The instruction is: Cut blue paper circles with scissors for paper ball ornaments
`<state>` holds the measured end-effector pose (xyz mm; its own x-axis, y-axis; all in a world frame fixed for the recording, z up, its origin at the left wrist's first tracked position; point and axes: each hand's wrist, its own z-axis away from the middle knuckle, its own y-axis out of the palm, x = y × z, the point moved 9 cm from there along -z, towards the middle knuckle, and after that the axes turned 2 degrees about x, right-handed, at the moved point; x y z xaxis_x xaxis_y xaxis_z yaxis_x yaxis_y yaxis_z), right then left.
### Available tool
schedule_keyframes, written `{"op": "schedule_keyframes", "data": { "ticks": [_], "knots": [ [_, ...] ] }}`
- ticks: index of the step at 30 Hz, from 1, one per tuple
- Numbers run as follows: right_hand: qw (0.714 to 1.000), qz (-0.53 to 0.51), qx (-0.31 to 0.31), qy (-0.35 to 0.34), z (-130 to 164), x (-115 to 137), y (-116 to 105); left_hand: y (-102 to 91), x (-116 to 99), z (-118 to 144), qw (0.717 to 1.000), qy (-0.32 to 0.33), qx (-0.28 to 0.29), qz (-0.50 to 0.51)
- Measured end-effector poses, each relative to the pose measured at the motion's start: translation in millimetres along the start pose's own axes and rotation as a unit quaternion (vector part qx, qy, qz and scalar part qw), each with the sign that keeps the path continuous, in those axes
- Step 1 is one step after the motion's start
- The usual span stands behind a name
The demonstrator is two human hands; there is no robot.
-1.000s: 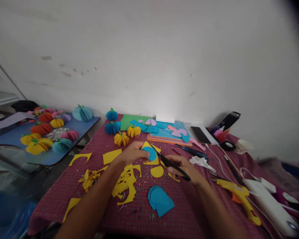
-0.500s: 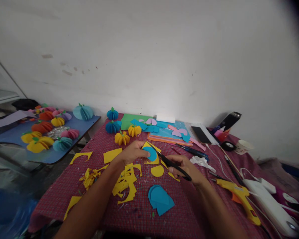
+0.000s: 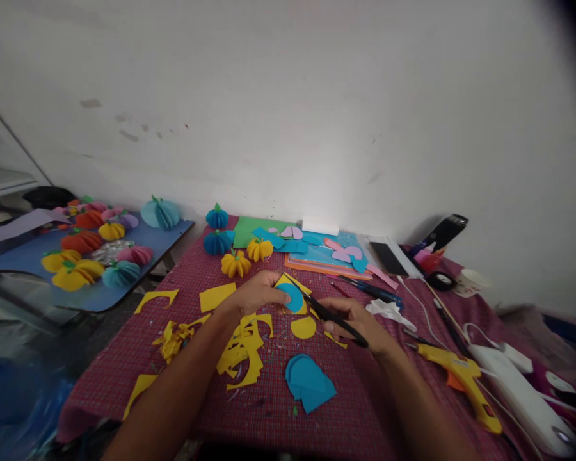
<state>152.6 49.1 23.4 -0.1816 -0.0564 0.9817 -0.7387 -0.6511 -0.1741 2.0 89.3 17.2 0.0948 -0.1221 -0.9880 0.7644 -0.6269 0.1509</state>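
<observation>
My left hand (image 3: 256, 292) pinches a yellow paper square with a blue paper circle (image 3: 292, 297) laid on top of it. My right hand (image 3: 358, 323) grips black scissors (image 3: 327, 312), their blades reaching up along the right edge of that yellow piece. Just below the blades a yellow half-circle (image 3: 303, 328) lies on the red checked tablecloth (image 3: 182, 282). Yellow offcuts (image 3: 244, 349) are piled under my left forearm. A stack of blue paper circles (image 3: 309, 383) sits between my forearms.
Paper pumpkins (image 3: 235, 263) and coloured sheets (image 3: 326, 253) lie at the table's far side. A yellow glue gun (image 3: 465, 381), a white power strip (image 3: 518, 390), pens, a phone, tape and a cup are at right. A blue side table (image 3: 120, 294) at left holds more pumpkins.
The view has drifted slightly; my hands, the scissors and the paper stay in almost the same pose, with the scissors edging a little along the yellow piece.
</observation>
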Motion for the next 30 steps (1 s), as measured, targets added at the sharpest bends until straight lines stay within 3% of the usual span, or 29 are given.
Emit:
{"op": "schedule_keyframes", "data": {
  "ticks": [30],
  "knots": [
    [1.0,0.01,0.017,0.01,2.9,2.7,2.1,1.5,1.7,3.5,0.999,-0.042,0.014,-0.02]
  ]
}}
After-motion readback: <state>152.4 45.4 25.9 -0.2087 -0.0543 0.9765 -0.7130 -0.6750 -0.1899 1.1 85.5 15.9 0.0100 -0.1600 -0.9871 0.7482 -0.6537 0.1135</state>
